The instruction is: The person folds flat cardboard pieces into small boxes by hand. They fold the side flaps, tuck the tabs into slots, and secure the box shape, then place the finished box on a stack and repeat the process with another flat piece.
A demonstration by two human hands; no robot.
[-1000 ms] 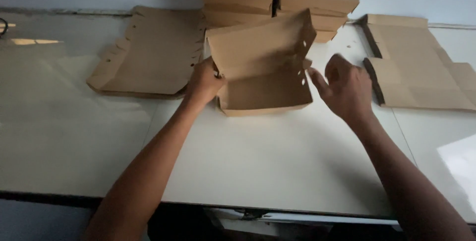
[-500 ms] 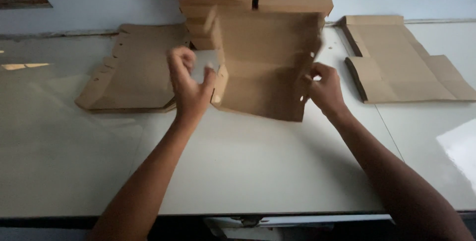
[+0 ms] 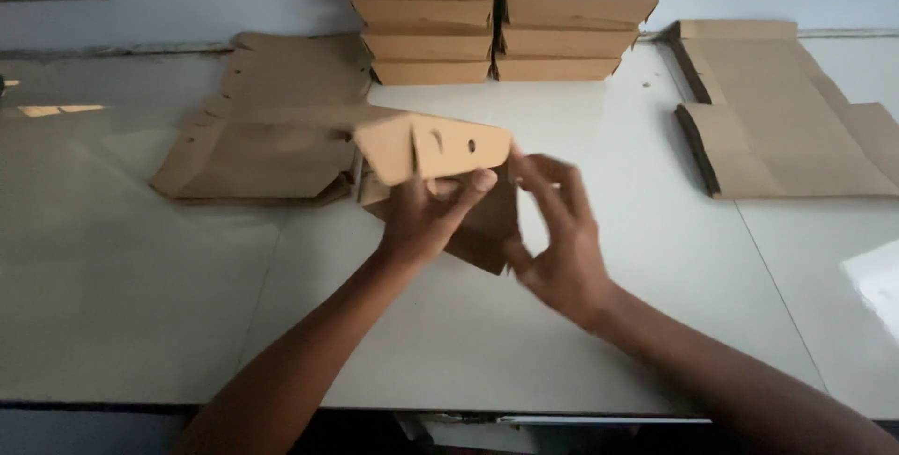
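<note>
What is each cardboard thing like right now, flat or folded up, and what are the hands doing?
Half-folded box: lifted off the table, partly folded, slots showing.
Left hand: gripping the box from below.
Right hand: fingers spread, touching the box's right edge.
Left flat sheets: unfolded, lying flat.
Right flat sheets: unfolded, lying flat.
Finished boxes: closed, in two stacks.
Table: white, shiny.

Box blank (image 3: 440, 151): matt brown cardbd; table (image 3: 393, 324) glossy.

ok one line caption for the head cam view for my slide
Both hands, left hand and right hand, fold a brown cardboard box blank above a white table.
</note>
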